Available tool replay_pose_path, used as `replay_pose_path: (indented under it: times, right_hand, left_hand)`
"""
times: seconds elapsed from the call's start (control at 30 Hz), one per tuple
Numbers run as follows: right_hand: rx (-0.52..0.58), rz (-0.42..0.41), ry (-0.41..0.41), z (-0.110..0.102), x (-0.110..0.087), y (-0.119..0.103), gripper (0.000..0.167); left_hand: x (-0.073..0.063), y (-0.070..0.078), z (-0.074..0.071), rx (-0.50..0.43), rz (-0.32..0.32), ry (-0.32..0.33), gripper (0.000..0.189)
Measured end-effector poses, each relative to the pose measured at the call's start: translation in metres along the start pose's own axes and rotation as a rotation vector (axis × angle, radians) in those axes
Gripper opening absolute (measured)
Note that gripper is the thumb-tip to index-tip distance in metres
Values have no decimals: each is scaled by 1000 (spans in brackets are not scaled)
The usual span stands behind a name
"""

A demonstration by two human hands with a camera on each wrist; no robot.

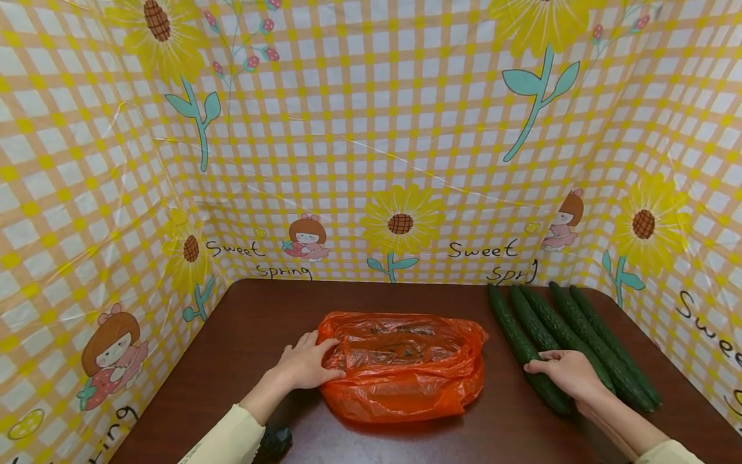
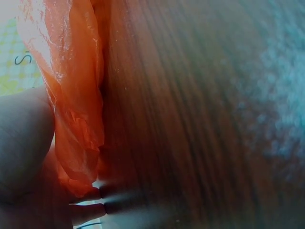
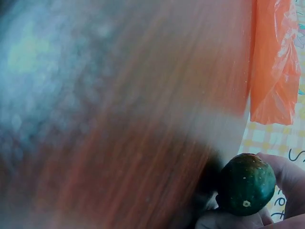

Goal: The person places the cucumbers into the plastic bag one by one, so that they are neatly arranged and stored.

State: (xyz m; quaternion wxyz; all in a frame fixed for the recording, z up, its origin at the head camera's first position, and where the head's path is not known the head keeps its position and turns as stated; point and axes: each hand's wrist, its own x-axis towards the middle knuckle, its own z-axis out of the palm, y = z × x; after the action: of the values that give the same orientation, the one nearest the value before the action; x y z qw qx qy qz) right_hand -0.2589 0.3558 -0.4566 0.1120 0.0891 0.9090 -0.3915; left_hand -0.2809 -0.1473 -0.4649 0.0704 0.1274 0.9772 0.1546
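Observation:
An orange plastic bag (image 1: 406,393) lies wide in the middle of the dark brown table, with dark greenish patches showing through its thin upper film. My left hand (image 1: 307,364) rests against the bag's left end, thumb and forefinger spread over its edge; the left wrist view has the orange film (image 2: 78,90) beside the palm. Off to the right, several long green cucumbers lie side by side, slanting toward me. My right hand (image 1: 570,374) grips the leftmost cucumber (image 1: 510,322) near its lower half. In the right wrist view, the rounded end of that cucumber (image 3: 245,186) shows between thumb and fingers.
The other cucumbers (image 1: 605,348) lie close against the right hand. A checked, flower-printed cloth (image 1: 348,161) stands as walls behind and at both sides of the table (image 1: 272,303). A small black object (image 1: 275,443) shows by the left sleeve.

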Motion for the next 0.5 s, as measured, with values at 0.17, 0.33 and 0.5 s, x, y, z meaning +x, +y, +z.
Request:
replay_pose_path:
  times: [0.17, 0.33, 0.5]
  right_hand:
    - [37, 5, -8, -3, -1, 1, 54]
    - [74, 6, -18, -8, -1, -3, 44]
    - [71, 3, -21, -11, -3, -4, 44]
  left_hand:
    - [0, 1, 0, 1, 2, -8, 73]
    - [0, 1, -2, 14, -1, -4, 73]
    - [-1, 1, -1, 14, 0, -9, 73]
